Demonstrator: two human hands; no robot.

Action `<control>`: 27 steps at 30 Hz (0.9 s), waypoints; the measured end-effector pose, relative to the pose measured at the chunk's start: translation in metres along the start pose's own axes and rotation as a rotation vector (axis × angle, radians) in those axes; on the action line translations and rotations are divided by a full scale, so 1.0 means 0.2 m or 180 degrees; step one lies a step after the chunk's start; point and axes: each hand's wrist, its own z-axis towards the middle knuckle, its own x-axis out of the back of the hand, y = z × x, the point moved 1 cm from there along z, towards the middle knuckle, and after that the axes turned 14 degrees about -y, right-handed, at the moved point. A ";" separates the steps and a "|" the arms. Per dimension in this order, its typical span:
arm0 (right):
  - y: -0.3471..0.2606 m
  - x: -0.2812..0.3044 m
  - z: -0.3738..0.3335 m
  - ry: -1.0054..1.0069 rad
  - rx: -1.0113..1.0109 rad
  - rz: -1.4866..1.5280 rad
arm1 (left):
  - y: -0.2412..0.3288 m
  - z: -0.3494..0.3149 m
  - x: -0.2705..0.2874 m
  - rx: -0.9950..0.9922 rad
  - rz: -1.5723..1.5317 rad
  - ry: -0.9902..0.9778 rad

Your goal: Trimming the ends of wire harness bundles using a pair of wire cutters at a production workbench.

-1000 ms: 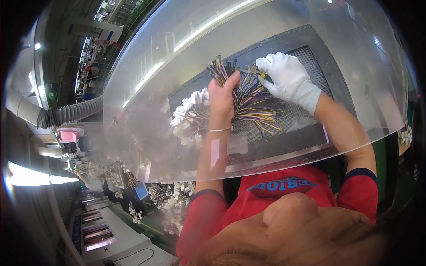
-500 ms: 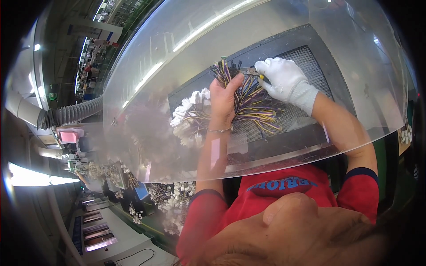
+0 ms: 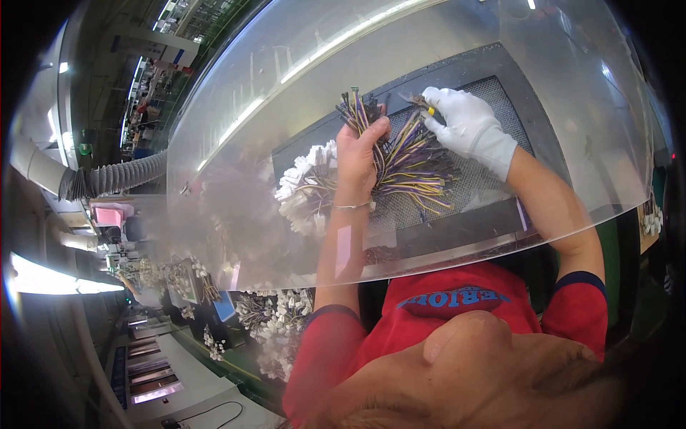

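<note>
My bare left hand (image 3: 357, 156) is closed around a thick bundle of wires (image 3: 414, 182) in yellow, purple and black, thumb pressed on top. Short dark wire ends stick up above the fingers, one tipped with a small green piece. From the same bundle, loose wires fan out to the right. My right hand (image 3: 468, 127), in a white glove, grips small cutting pliers (image 3: 421, 104) with a yellow mark on the handle. Their jaws are just right of the upright wire ends, apart from them. White plastic connectors (image 3: 306, 182) lie in a heap left of my left wrist.
Below the hands lies a dark-framed metal mesh (image 3: 496, 104) set in a grey surface. A curved clear shield (image 3: 529, 243) arches over the work, its edge crossing above both forearms. More connector bundles (image 3: 279, 325) stand at lower left. A ribbed duct (image 3: 121, 175) is on the left.
The pliers in my right hand have moved slightly right, away from the upright wire ends. My left hand keeps its hold on the bundle in nearly the same place.
</note>
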 end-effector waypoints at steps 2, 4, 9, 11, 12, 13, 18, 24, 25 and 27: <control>0.00 0.02 0.00 0.0138 -0.0009 -0.0025 | 0.00 0.00 -0.01 0.0018 0.0090 0.0072; 0.01 0.03 0.00 0.0281 -0.0022 -0.0043 | 0.01 0.00 -0.01 0.0163 -0.0053 0.0089; 0.03 0.03 0.01 0.0597 0.0086 -0.0114 | 0.00 0.00 0.00 0.0100 0.0050 0.0066; 0.03 0.03 0.01 0.0601 0.0126 -0.0116 | 0.00 0.00 0.00 0.0072 0.0109 0.0123; 0.03 0.03 0.00 0.0609 0.0165 -0.0124 | -0.01 0.01 0.00 0.0003 0.0233 0.0126; 0.03 0.03 0.00 0.0609 0.0164 -0.0125 | -0.01 0.01 0.00 -0.0067 0.0356 0.0129; 0.03 0.02 0.00 0.0615 0.0225 -0.0095 | 0.00 0.00 -0.03 -0.0060 0.0292 0.0206; 0.02 0.01 0.00 0.0609 0.0308 -0.0173 | -0.02 0.01 0.03 0.0093 0.0192 0.0158; 0.02 0.02 0.00 0.0608 0.0307 -0.0173 | -0.02 0.01 0.04 0.0055 0.0160 0.0204; 0.02 0.02 0.00 0.0561 0.0345 -0.0230 | -0.02 0.01 0.02 -0.0038 0.0289 0.0219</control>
